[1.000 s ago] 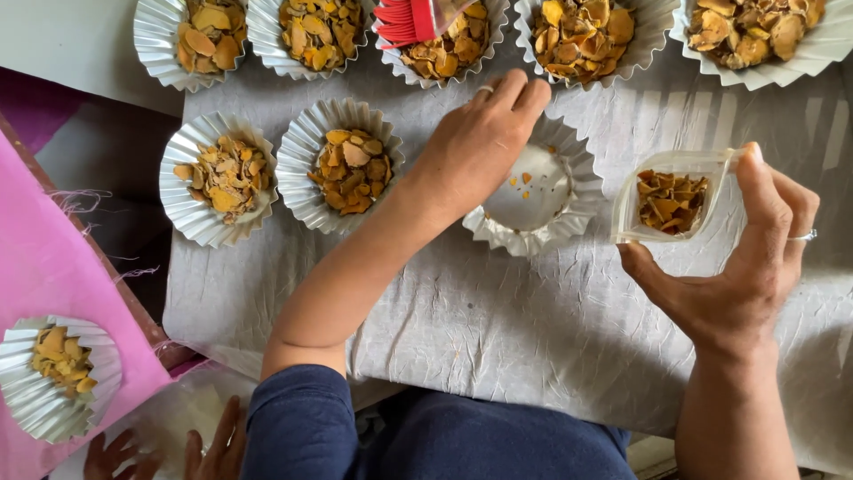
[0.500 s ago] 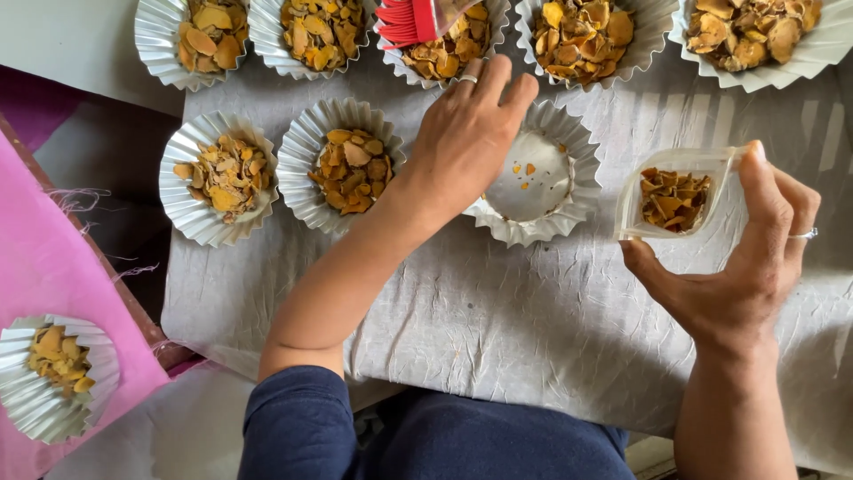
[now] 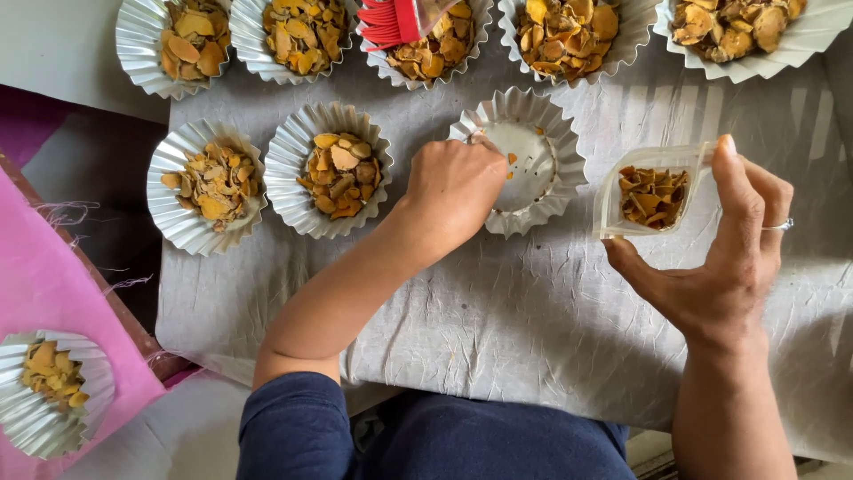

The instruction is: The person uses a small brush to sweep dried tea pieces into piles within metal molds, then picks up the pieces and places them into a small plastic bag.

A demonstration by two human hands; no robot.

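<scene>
My right hand (image 3: 724, 244) holds a small clear plastic bag (image 3: 651, 194) with its mouth open, filled with dried orange-yellow slices. My left hand (image 3: 453, 185) is curled into a loose fist at the near-left rim of a fluted foil cup (image 3: 553, 126) that holds only a few orange crumbs. Its fingertips are tucked under and hidden, so whether they pinch anything is unclear. Two filled foil cups (image 3: 330, 169) of the same slices stand just left of my left hand on the grey cloth (image 3: 498, 338).
A back row of several filled foil cups (image 3: 569, 34) runs along the top, with a red brush (image 3: 395, 20) lying over one. Another filled cup (image 3: 49, 391) rests on a pink cloth (image 3: 44, 284) at the lower left.
My left hand has drawn back from over the nearly empty cup to its near-left rim and curled its fingers. The bag in my right hand has stayed put.
</scene>
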